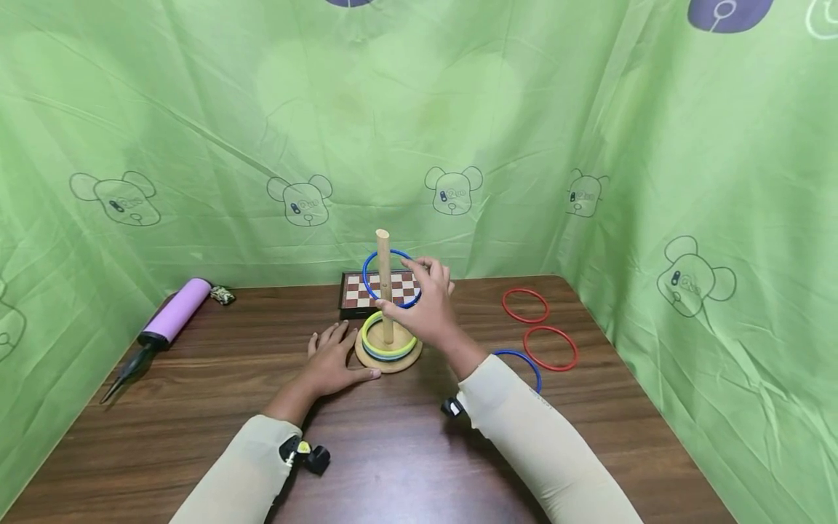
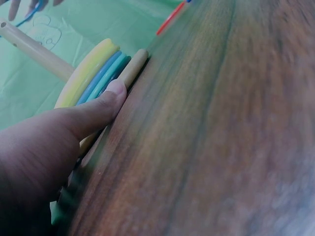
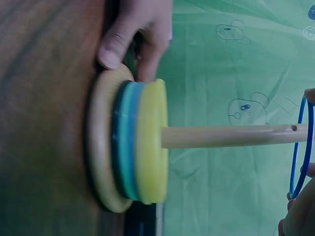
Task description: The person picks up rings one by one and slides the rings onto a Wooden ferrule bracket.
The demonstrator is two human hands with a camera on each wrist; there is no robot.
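A wooden peg [image 1: 383, 280] stands on a round wooden base [image 1: 389, 359] at the table's middle, with yellow, teal and blue rings [image 1: 389, 339] stacked on the base. My right hand [image 1: 425, 306] pinches a thin blue ring [image 1: 390, 278] that encircles the upper part of the peg [image 3: 231, 136]; the blue ring [image 3: 300, 147] shows at the peg's far end. My left hand [image 1: 337, 356] lies flat on the table, its thumb against the base's left edge [image 2: 130, 73].
Two red rings [image 1: 526, 305] [image 1: 551, 348] and another blue ring [image 1: 524, 364] lie on the table to the right. A small chessboard [image 1: 366, 291] sits behind the peg. A purple hand pump [image 1: 164, 327] lies at the left. Green cloth [image 1: 589, 145] walls the table.
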